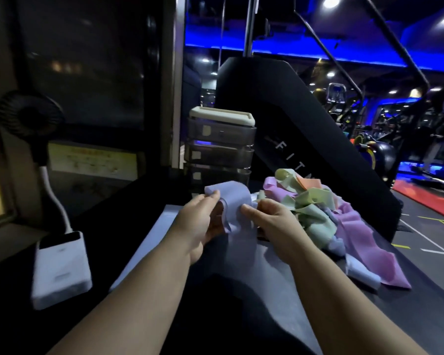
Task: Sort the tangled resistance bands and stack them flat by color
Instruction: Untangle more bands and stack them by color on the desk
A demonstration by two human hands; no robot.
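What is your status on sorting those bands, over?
Left hand and right hand both pinching a pale lavender stretchy band. Tangled heap of green, pink and orange bands unsorted at right. Nothing blocking the hands.

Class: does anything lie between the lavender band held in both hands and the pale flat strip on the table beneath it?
Nothing visible does. The left hand and right hand hold the lavender band above the pale strip; the tangled pile lies to the right.
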